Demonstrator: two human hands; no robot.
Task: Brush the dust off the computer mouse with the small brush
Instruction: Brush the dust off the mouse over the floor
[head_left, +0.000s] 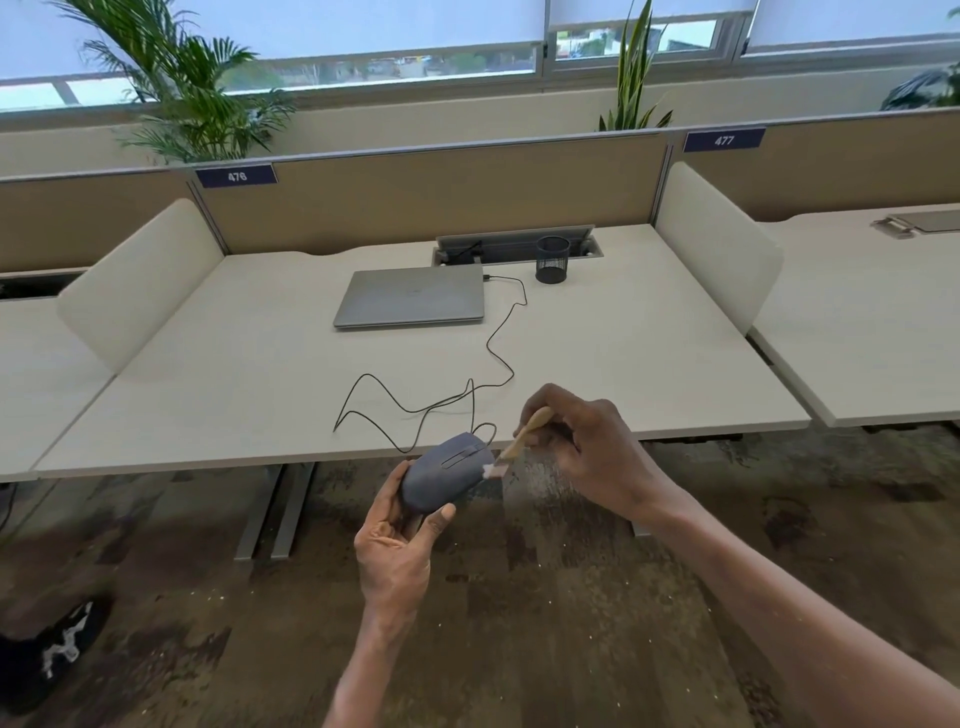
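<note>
My left hand (400, 545) holds a dark grey wired computer mouse (445, 474) in the air just in front of the desk's near edge, buttons facing up. My right hand (592, 449) grips a small brush (522, 441) with a light wooden handle. Its pale bristles touch the mouse's right front side. The mouse's thin black cable (426, 405) loops over the desk and runs to the laptop.
A closed silver laptop (410, 297) lies at the back of the white desk (234, 389), beside a black mesh pen cup (551, 260) and a cable tray. Cream side dividers flank the desk. Carpet lies below, and a black shoe (47, 649) is at lower left.
</note>
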